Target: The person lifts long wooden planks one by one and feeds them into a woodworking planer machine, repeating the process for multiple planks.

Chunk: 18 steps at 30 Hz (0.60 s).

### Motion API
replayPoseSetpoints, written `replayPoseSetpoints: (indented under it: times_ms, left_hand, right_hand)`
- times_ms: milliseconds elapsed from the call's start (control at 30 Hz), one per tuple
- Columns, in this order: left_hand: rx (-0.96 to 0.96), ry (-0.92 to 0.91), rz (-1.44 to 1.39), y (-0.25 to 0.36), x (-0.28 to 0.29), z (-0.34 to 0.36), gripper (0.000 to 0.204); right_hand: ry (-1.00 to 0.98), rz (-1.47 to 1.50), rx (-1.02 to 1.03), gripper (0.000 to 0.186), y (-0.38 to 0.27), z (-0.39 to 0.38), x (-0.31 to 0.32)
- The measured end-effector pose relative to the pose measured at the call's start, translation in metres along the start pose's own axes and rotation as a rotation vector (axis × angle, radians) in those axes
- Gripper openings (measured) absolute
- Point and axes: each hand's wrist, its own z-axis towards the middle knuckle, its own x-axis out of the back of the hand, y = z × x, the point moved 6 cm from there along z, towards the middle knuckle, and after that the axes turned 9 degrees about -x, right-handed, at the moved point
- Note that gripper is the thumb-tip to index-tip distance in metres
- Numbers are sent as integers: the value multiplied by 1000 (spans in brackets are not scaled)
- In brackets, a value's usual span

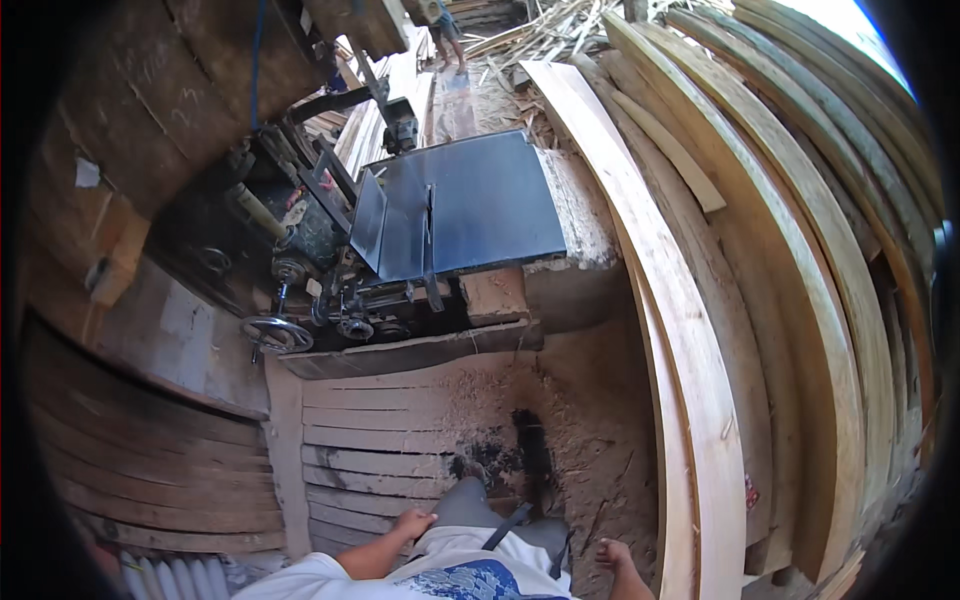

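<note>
My left hand [413, 522] hangs beside my grey-trousered thigh, its fingers curled in and nothing visible in them. On the other side, my right hand [613, 553] is also curled closed, close to the nearest long plank [712, 420] but apart from it. Ahead stands a band saw with a dark, smooth metal table [485, 205]. A narrow slot with the blade [430, 215] runs through that table, and a low metal fence [368, 222] stands to its left. A spoked handwheel [277, 335] sits at the machine's lower left.
Long sawn boards [800, 290] lean in a thick stack along the right. Sawdust covers the slatted wooden floor [380, 420], with a black stain [533, 450] near my feet. Offcuts [560, 30] are heaped at the back, where another person's legs [447, 45] show. Wooden panels [150, 90] close off the left.
</note>
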Motion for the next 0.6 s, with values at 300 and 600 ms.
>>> replayPoseSetpoints:
  times_ms: [300, 600]
  left_hand:
    - [-148, 224, -341, 12, -11, -45, 44]
    - [-17, 272, -815, -90, -145, -127, 35]
  right_hand:
    - [-41, -193, -124, 44, 148, -15, 9]
    - [243, 53, -97, 21, 299, -37, 211]
